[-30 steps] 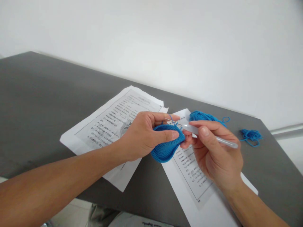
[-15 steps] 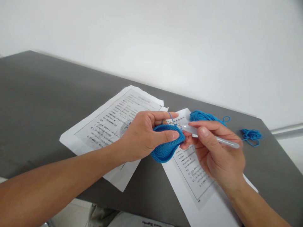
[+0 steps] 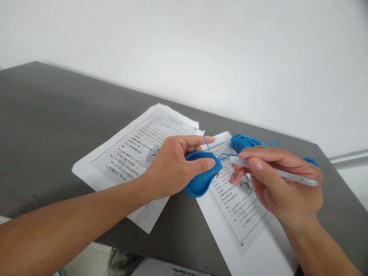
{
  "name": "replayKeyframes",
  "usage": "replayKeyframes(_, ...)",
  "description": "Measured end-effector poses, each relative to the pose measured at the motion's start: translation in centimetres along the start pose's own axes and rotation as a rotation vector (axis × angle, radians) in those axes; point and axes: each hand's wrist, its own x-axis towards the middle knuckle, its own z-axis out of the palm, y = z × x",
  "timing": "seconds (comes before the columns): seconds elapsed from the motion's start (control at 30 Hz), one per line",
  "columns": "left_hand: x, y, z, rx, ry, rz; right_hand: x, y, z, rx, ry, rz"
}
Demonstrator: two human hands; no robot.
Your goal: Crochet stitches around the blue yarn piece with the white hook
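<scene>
My left hand (image 3: 179, 165) pinches a round blue crochet piece (image 3: 202, 178) between thumb and fingers, its edge curling up like a shallow bowl. A blue yarn strand (image 3: 206, 143) loops over the outstretched index finger. In my right hand (image 3: 283, 184) is a crochet hook (image 3: 297, 177) with a pale translucent handle, held like a pen. Its thin metal shaft points left to the top edge of the blue piece; the tip is too small to make out. A small orange bit (image 3: 217, 174) shows at the piece's right edge.
Two printed sheets lie on the grey table (image 3: 71, 111): a left sheet (image 3: 135, 142) and a right sheet (image 3: 230, 234) under my hands. A blue yarn bundle (image 3: 244, 142) rests behind my right hand, and a smaller yarn clump (image 3: 311, 161) is partly hidden. A white wall (image 3: 184, 50) stands behind.
My right hand has moved right with the crochet hook, away from the blue piece, so more of the metal shaft shows. The left hand has barely moved.
</scene>
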Motion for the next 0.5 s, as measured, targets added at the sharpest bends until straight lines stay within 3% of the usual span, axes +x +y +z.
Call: replayKeyframes(0.5, -0.2, -0.2, 0.2, 0.296, 0.12, 0.25, 0.4, -1.1, 1.0, -0.302, 0.009, -0.306)
